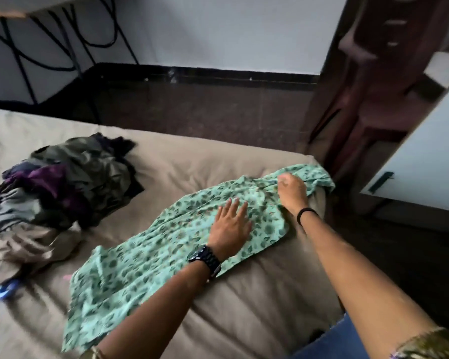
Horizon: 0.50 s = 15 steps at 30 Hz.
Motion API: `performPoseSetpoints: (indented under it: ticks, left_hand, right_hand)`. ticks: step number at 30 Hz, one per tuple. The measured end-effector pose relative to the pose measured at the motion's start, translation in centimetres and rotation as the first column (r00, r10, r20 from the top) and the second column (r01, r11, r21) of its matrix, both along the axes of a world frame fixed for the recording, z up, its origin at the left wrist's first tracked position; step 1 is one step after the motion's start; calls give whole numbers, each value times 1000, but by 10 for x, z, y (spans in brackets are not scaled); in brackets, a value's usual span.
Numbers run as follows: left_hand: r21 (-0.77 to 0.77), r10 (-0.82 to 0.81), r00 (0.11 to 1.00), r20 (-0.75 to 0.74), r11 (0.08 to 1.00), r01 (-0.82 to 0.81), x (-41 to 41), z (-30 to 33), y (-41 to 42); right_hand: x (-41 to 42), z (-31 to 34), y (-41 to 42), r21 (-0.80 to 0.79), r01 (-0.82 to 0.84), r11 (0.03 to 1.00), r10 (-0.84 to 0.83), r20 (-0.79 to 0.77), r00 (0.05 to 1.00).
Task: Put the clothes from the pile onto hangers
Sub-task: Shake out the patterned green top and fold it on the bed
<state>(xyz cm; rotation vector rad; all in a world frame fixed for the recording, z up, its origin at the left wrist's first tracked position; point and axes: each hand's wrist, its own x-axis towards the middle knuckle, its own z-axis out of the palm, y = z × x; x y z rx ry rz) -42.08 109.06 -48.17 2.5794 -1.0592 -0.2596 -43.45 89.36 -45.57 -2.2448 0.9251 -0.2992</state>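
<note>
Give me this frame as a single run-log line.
left hand flat on green printed garment | right hand pinching its far end | pile on bed | no hanger visible

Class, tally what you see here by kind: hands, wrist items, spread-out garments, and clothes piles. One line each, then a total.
Hands: 2, left hand and right hand
Wrist items: 2, watch and black band
Spread-out garments: 1, green printed garment
Clothes piles: 1, pile
Total: 6

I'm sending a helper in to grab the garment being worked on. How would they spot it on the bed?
On the beige bed, look right of the dark clothes pile. The garment lies spread out alone under the left hand, with the right hand pinching its far end. It is mint green with darker leaf prints.
</note>
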Motion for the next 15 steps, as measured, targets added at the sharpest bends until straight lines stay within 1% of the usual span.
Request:
performPoseSetpoints:
  ticks: [1,2,3,4,5,7,9,11,12,14,15]
  left_hand:
    - [1,-41,999,2,999,41,3,1,-18]
    - [8,-69,998,0,998,69,6,3,-33]
    - [10,-91,996,-11,996,91,11,3,-53]
    - [24,-91,996,-21,996,92,15,2,-67]
    - [42,-81,996,-25,996,82,20,0,-78]
    - [70,-56,998,-3,996,57,28,-4,-96]
    - [83,-27,1000,3,996,27,31,-9,-104]
    - [83,1,1000,1,997,-1,30,-15,-105]
    - [78,16,1000,-5,997,-15,30,-16,-106]
    - [34,68,998,13,997,-68,31,-13,-114]
    - [-3,106,993,46,994,-106,33,-10,-120]
  right_hand:
    - [-4,0,-13,87,140,986,-140,-7,990]
    - [-8,-3,-25,207,241,948,-234,-56,971]
    - [-14,-4,-38,350,299,888,-281,-100,954]
    - [-17,-5,-46,482,318,816,-298,-119,947]
    - [-19,-6,-52,576,330,748,-322,-119,939]
    - [-19,-10,-62,659,361,660,-390,-111,914]
    - [-16,-14,-65,728,361,583,-435,-95,895]
    - [-13,-19,-69,768,353,534,-518,-32,855]
    - [-11,-17,-70,804,332,494,-564,6,825]
    - [-8,-15,-74,884,224,411,-648,110,754]
    - [-5,-18,-78,919,137,369,-644,147,751]
